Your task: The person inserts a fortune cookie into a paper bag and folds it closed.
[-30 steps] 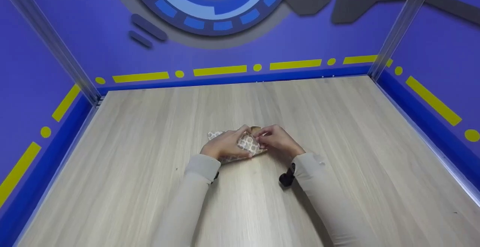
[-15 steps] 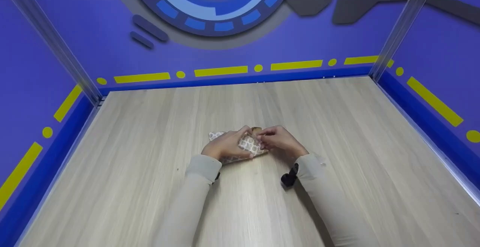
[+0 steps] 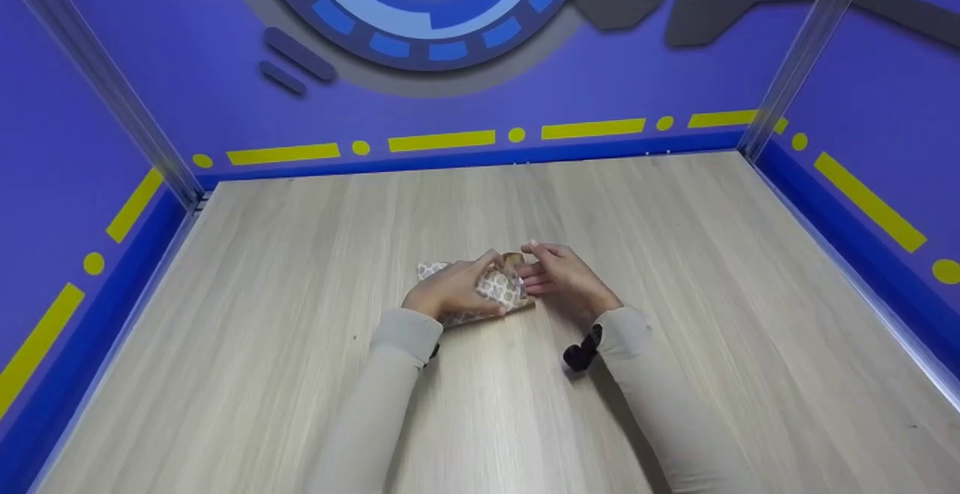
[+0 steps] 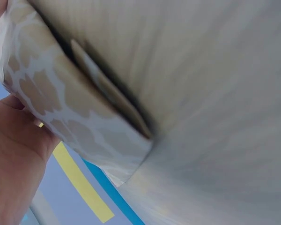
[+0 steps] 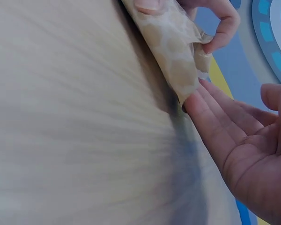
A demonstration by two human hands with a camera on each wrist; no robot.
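A parcel in white and tan giraffe-patterned wrapping paper (image 3: pixel 498 285) lies on the table in the head view. My left hand (image 3: pixel 454 289) holds it from above, thumb on the near side and fingers on the far side. At the parcel's right end, my right hand (image 3: pixel 564 276) touches the paper with nearly straight fingers, its thumb raised and apart. The right wrist view shows those fingertips against the end of the patterned paper (image 5: pixel 167 44). A folded flap (image 4: pixel 110 89) stands out from the parcel's other end in the left wrist view. What the paper covers is hidden.
The light wood table (image 3: pixel 315 254) reaches back to blue-purple walls (image 3: pixel 480 115) with yellow dashes. Metal posts (image 3: pixel 795 52) stand at the rear corners. A black wrist device (image 3: pixel 583 349) hangs under the right cuff.
The right hand's fingers have gone from pinching at the parcel's end to lying straighter against it, and its thumb has lifted away. The left hand and parcel have stayed in place.
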